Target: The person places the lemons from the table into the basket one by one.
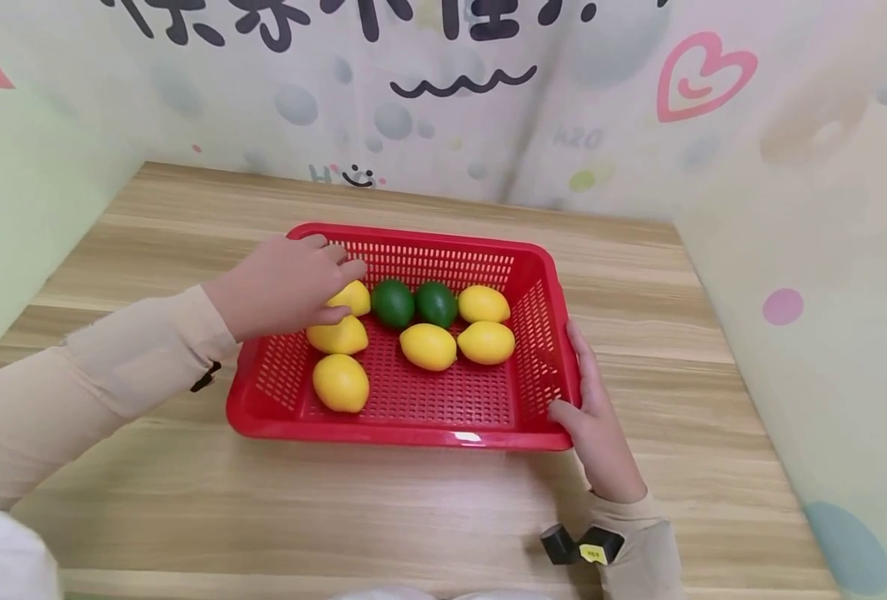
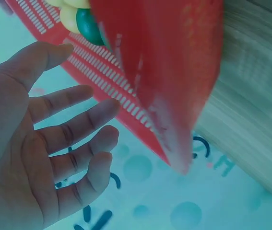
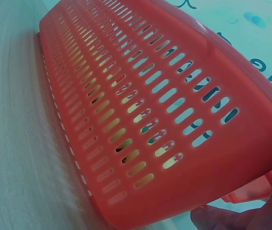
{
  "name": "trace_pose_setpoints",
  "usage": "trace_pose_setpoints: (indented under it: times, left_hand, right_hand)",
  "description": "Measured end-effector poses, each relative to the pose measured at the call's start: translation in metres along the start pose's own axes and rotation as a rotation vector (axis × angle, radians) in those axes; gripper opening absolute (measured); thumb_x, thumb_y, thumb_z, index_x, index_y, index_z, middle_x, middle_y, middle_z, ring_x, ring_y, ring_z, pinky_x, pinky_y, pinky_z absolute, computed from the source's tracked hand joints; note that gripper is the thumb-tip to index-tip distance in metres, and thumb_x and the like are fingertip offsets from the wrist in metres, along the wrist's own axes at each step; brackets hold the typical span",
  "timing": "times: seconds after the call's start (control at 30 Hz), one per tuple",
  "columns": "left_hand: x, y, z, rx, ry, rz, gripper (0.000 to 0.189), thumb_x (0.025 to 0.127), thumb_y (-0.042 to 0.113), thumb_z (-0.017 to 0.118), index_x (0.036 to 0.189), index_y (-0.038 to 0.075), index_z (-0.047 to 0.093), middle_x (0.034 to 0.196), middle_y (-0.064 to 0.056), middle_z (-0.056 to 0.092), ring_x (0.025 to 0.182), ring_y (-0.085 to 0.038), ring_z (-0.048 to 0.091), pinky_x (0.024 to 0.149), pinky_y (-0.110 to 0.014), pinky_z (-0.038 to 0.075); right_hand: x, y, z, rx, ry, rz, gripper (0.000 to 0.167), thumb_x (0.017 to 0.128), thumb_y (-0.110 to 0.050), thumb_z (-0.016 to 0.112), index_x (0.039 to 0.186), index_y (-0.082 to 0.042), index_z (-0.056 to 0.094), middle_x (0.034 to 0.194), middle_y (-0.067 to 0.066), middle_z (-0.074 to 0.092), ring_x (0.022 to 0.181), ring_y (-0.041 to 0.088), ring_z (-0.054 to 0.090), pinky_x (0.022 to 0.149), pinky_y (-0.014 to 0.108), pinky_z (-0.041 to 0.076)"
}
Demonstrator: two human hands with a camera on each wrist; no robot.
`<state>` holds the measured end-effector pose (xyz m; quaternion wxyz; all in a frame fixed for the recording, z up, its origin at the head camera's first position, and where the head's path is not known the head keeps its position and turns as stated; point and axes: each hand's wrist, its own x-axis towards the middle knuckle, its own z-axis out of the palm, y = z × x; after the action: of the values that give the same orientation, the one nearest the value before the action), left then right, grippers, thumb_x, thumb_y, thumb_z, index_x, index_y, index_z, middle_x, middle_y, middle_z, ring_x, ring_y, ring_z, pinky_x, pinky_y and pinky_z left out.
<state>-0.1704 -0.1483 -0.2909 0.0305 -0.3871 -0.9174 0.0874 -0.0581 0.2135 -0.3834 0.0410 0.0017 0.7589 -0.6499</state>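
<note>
A red plastic basket (image 1: 443, 435) with slotted walls holds several yellow lemons (image 1: 428, 347) and two dark green, smooth oval fruits (image 1: 393, 304). Over the basket's left end hovers my left hand (image 1: 286, 283), partly covering the lemon (image 1: 352, 297) at the back left. In the left wrist view the left hand's (image 2: 44, 139) fingers are spread and slightly bent, with nothing in them. My right hand (image 1: 597, 425) grips the basket's right rim, thumb on the inner side and fingers outside. Only part of the right hand (image 3: 246, 215) shows in the right wrist view, below the basket wall (image 3: 140, 120).
The basket rests on a wood-grain table (image 1: 301, 508). A patterned wall covering (image 1: 443, 125) with black writing and drawings rises behind the table, and pale panels stand at both sides. A small black device (image 1: 601, 546) is strapped to the right wrist.
</note>
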Motion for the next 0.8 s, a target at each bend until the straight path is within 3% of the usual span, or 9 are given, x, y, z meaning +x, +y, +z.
trace_pose_setpoints:
  times: [0.2, 0.5, 0.67, 0.8]
  left_hand:
    - [-0.014, -0.008, 0.004, -0.003, 0.051, -0.035, 0.047, 0.086, 0.028, 0.081, 0.125, 0.005, 0.069, 0.102, -0.016, 0.071, 0.087, -0.031, 0.067, 0.061, -0.043, 0.062]
    - [-0.046, -0.015, 0.010, -0.057, 0.136, -0.172, 0.045, 0.084, 0.029, 0.082, 0.118, 0.005, 0.067, 0.099, -0.016, 0.070, 0.082, -0.032, 0.067, 0.052, -0.043, 0.059]
    - [-0.060, -0.015, 0.018, -0.129, 0.119, -0.291, 0.065, 0.085, 0.030, 0.083, 0.137, 0.001, 0.059, 0.118, -0.025, 0.067, 0.104, -0.040, 0.066, 0.060, -0.051, 0.062]
    - [-0.067, -0.012, 0.026, -0.157, 0.128, -0.334, 0.082, 0.085, 0.031, 0.083, 0.150, -0.002, 0.046, 0.128, -0.029, 0.062, 0.113, -0.045, 0.062, 0.068, -0.058, 0.061]
  right_hand:
    - [0.000, 0.001, 0.000, -0.002, 0.003, 0.000, 0.096, 0.089, 0.014, 0.045, 0.164, -0.040, 0.018, 0.165, -0.007, 0.022, 0.133, 0.032, 0.039, 0.083, 0.030, 0.059]
    - [-0.001, 0.001, 0.000, 0.001, 0.002, -0.002, 0.096, 0.089, 0.014, 0.045, 0.164, -0.040, 0.018, 0.165, -0.006, 0.022, 0.132, 0.032, 0.039, 0.084, 0.030, 0.058]
    - [-0.001, 0.001, 0.000, 0.003, 0.008, -0.005, 0.096, 0.089, 0.014, 0.045, 0.164, -0.040, 0.018, 0.165, -0.006, 0.022, 0.133, 0.032, 0.038, 0.085, 0.030, 0.058]
    - [0.000, 0.001, 0.000, 0.002, 0.005, -0.008, 0.096, 0.089, 0.014, 0.045, 0.165, -0.038, 0.017, 0.165, -0.006, 0.021, 0.135, 0.032, 0.037, 0.086, 0.030, 0.058]
